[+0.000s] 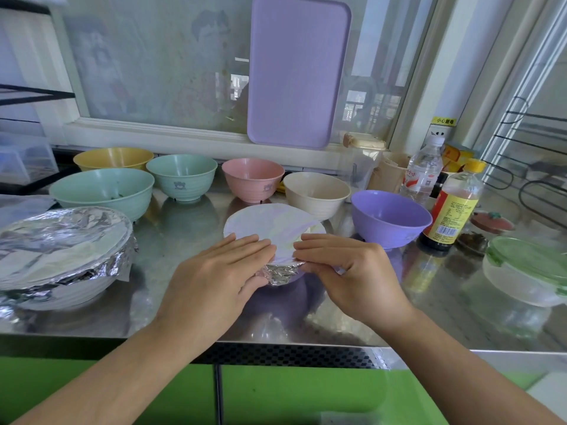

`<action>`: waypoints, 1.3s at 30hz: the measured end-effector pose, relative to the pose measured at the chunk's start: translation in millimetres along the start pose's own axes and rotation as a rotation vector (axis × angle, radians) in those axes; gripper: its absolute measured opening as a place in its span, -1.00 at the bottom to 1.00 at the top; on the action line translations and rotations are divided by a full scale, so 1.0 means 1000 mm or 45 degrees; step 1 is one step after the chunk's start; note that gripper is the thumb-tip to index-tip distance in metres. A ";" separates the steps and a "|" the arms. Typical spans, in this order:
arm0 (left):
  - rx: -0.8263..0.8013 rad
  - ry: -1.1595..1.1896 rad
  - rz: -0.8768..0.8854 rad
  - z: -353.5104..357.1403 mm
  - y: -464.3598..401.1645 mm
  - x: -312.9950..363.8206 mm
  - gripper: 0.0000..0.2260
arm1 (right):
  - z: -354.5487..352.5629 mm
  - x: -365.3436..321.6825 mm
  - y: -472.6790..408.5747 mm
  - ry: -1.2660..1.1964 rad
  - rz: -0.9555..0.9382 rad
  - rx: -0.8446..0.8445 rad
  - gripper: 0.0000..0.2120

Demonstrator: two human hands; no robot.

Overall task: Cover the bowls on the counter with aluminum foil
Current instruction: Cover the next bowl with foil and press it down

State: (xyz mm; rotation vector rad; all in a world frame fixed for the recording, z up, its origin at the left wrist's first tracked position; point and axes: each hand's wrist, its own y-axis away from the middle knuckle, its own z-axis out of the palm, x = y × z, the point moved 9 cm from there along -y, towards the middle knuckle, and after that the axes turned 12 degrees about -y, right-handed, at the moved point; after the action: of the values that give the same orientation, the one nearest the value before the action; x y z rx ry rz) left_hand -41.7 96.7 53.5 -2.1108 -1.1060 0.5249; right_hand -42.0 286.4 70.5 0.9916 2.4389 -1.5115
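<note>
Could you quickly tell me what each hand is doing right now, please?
Left hand: open, pressing flat on the foil.
Right hand: pinching the foil's edge.

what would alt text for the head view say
Two hands, left and right, press foil over a bowl on a steel counter. A foil-covered bowl sits left; six uncovered bowls stand behind.

steel counter (171,240), daylit window (159,72) behind, green cabinet fronts (291,394).
</note>
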 end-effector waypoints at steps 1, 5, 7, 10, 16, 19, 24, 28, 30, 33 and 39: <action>-0.007 0.009 -0.009 -0.001 0.000 0.000 -0.56 | 0.000 -0.002 0.000 0.034 -0.023 0.017 -0.77; -0.006 0.059 -0.011 -0.010 -0.001 0.009 -0.62 | 0.009 -0.025 -0.001 0.109 -0.176 0.043 -0.84; 0.014 0.091 -0.006 -0.013 -0.002 0.013 -0.70 | 0.017 -0.032 -0.002 0.041 -0.201 0.003 -0.86; 0.020 0.157 -0.059 -0.012 -0.002 0.007 -0.72 | 0.011 -0.014 -0.002 -0.113 -0.018 0.038 -0.79; 0.067 0.162 -0.041 -0.010 0.001 0.004 -0.75 | 0.002 0.007 0.004 -0.104 0.055 0.029 -0.81; 0.122 0.118 0.004 -0.012 0.000 0.013 -0.78 | 0.008 0.002 0.006 -0.012 0.006 0.031 -0.79; 0.189 0.134 -0.008 -0.015 -0.001 0.013 -0.78 | 0.009 -0.004 0.006 0.076 -0.060 0.060 -0.81; 0.195 0.143 -0.041 -0.018 -0.002 0.012 -0.82 | 0.009 -0.013 0.005 0.115 -0.097 0.090 -0.85; 0.191 0.132 -0.035 -0.020 -0.003 0.013 -0.83 | 0.010 -0.017 0.005 0.122 -0.105 0.102 -0.85; 0.166 0.095 -0.014 -0.023 -0.002 0.014 -0.83 | 0.014 -0.025 0.005 0.158 -0.121 0.097 -0.84; 0.120 0.093 -0.011 -0.032 -0.001 0.014 -0.85 | 0.014 -0.043 0.004 0.170 -0.159 0.096 -0.85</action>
State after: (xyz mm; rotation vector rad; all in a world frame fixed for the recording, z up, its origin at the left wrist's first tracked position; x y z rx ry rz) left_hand -14.1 96.1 75.6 -2.0268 -1.0286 0.4825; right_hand -10.0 255.4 78.0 1.0011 2.5974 -1.6370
